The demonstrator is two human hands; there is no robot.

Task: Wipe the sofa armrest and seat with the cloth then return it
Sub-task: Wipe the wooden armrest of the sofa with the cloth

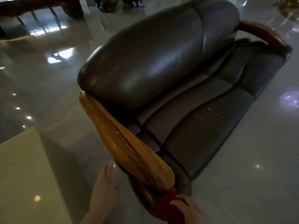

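the grey leather sofa [186,88] fills the middle of the room, its puffy backrest [150,54] running up toward one o'clock and the seat [208,123] stretching off at three o'clock. the near wooden armrest [123,143] comes down in a long honey-coloured sweep toward six o'clock, glossy, with pale streaks along its top. at its very tip, the red cloth [169,206] is bunched against the front end of the wood, just under the rounded nose. the right hand [189,209] lies over the cloth, fingers [179,202] curled together and clamped on it, pressing it to the sofa's front corner. the left hand [105,189] is at seven o'clock from the armrest, just beside its outer edge, fingers loosely apart and holding nothing; whether it touches the wood i cannot tell, as it is blurred. a far wooden armrest [262,34] curves at two o'clock. a pale counter [24,175] sits at eight o'clock, and the shiny tiled floor [48,78] throws back the ceiling lights all round.
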